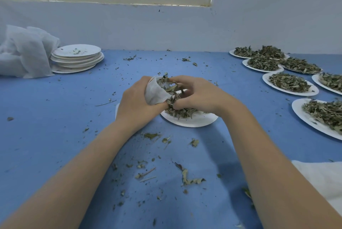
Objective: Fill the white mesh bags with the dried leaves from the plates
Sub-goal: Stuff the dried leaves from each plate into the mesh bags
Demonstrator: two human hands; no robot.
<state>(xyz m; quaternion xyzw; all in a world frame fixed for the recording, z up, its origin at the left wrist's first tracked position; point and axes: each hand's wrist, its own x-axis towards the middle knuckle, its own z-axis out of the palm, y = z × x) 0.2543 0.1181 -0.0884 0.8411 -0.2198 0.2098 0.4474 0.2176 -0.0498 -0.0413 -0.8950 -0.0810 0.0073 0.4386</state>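
Note:
My left hand [137,101] grips a white mesh bag [154,92] with its mouth turned to the right. My right hand [197,94] pinches dried leaves [171,85] at the bag's mouth. Both hands hover over a white paper plate [194,120] that holds a small heap of dried leaves [180,113]. The plate sits on the blue table in the middle of the view.
Several plates heaped with dried leaves [289,82] line the right side. A stack of emptied plates [76,58] stands at the far left beside a pile of white mesh bags [24,54]. Loose leaf bits [188,177] litter the blue table. White cloth [325,178] lies at the near right.

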